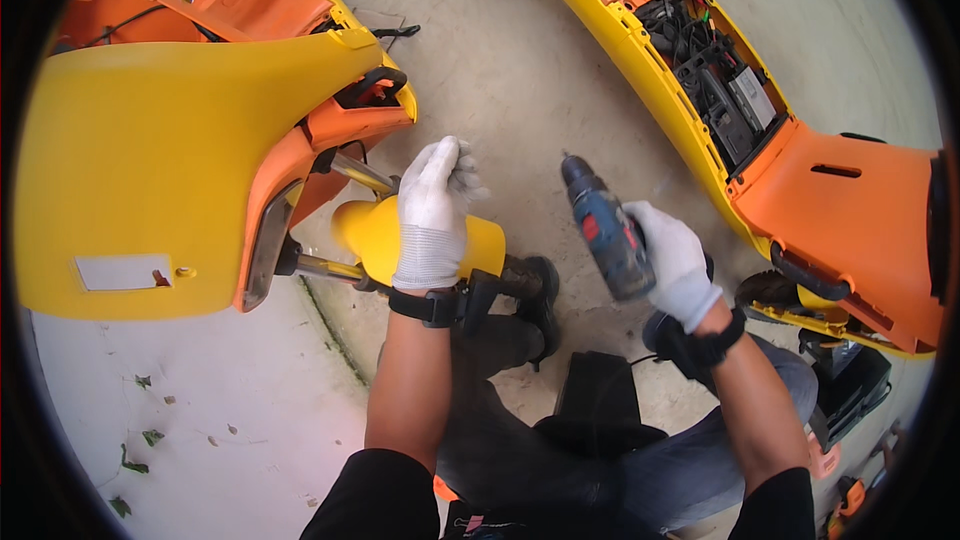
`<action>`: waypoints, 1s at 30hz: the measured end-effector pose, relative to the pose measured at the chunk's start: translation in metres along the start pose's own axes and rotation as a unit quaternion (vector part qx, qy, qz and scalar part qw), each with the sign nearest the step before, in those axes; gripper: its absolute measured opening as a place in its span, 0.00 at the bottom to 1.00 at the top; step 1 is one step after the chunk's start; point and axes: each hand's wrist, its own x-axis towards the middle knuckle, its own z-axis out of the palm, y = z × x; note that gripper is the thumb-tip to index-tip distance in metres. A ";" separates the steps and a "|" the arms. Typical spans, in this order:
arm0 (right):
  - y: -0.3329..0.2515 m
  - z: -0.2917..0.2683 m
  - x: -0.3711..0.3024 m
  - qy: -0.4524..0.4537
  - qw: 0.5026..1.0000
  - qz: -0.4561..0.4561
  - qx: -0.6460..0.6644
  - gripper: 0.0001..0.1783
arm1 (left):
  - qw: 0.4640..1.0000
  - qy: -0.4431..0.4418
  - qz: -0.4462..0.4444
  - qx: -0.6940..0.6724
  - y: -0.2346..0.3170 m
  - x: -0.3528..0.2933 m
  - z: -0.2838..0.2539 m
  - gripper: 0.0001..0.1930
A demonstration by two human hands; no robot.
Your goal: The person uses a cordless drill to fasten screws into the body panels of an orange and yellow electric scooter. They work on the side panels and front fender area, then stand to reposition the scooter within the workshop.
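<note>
My right hand, in a white glove, grips a blue and black cordless drill with red accents, its chuck aimed up and away from me. My left hand, also gloved, is closed with the fingers curled; whatever they may hold is hidden. It hovers over a yellow curved fender, and I cannot tell whether the wrist touches it. Beside the fender, two fork tubes run into the orange and yellow front of a scooter lying at my left.
Another yellow and orange scooter body lies at the right, its open bay showing wiring and a dark module. A black case is at the lower right. Grey concrete floor stretches between the scooters. Leaves lie on the pale floor at left.
</note>
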 end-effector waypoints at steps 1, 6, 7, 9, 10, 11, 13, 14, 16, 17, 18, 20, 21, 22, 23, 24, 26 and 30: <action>0.027 0.017 -0.001 -0.006 0.998 0.037 -0.041 0.23 | 0.999 -0.017 0.020 0.032 0.001 0.000 -0.005 0.09; 0.092 0.083 0.019 -0.091 0.958 0.192 -0.194 0.19 | 0.920 -0.041 0.040 0.388 0.036 -0.006 -0.034 0.12; 0.096 0.090 0.023 -0.105 0.950 0.201 -0.217 0.18 | 0.877 -0.053 0.063 0.474 0.045 -0.006 -0.040 0.12; 0.105 0.109 0.031 -0.092 0.946 0.197 -0.241 0.18 | 0.802 -0.054 0.144 0.577 0.046 -0.007 -0.059 0.11; 0.110 0.119 0.034 -0.085 0.943 0.196 -0.254 0.18 | 0.754 -0.048 0.212 0.620 0.041 -0.008 -0.062 0.10; 0.116 0.127 0.037 -0.081 0.941 0.197 -0.263 0.19 | 0.707 -0.048 0.213 0.673 0.036 -0.014 -0.062 0.09; 0.125 0.153 0.046 -0.076 0.940 0.187 -0.276 0.19 | 0.660 -0.057 0.313 0.681 0.015 -0.013 -0.079 0.07; 0.129 0.165 0.050 -0.076 0.937 0.181 -0.290 0.19 | 0.652 -0.048 0.314 0.689 0.007 -0.013 -0.084 0.06; 0.144 0.181 0.055 -0.064 0.933 0.168 -0.311 0.18 | 0.647 -0.037 0.346 0.678 -0.001 -0.007 -0.083 0.05; 0.152 0.187 0.057 -0.058 0.931 0.161 -0.322 0.18 | 0.646 -0.029 0.342 0.682 -0.001 -0.006 -0.082 0.05; 0.160 0.196 0.059 -0.056 0.926 0.143 -0.346 0.19 | 0.653 -0.032 0.333 0.680 -0.002 -0.005 -0.083 0.05; 0.173 0.204 0.065 -0.052 0.927 0.127 -0.348 0.19 | 0.664 -0.036 0.315 0.677 0.001 -0.005 -0.089 0.05; 0.180 0.206 0.064 -0.051 0.927 0.120 -0.353 0.19 | 0.675 -0.037 0.305 0.671 0.002 -0.002 -0.093 0.05; 0.185 0.208 0.063 -0.050 0.928 0.119 -0.349 0.18 | 0.685 -0.037 0.297 0.665 0.002 0.000 -0.098 0.05; 0.189 0.210 0.064 -0.046 0.929 0.123 -0.346 0.18 | 0.695 -0.037 0.288 0.658 0.004 0.003 -0.101 0.05; 0.195 0.210 0.060 -0.035 0.932 0.129 -0.336 0.18 | 0.712 -0.009 0.245 0.658 0.003 0.005 -0.099 0.05; 0.193 0.205 0.056 -0.028 0.941 0.150 -0.300 0.21 | 0.725 0.008 0.225 0.651 -0.001 0.009 -0.094 0.06; 0.167 0.210 0.066 -0.004 0.945 0.208 -0.253 0.21 | 0.728 0.033 0.203 0.654 -0.002 0.008 -0.097 0.05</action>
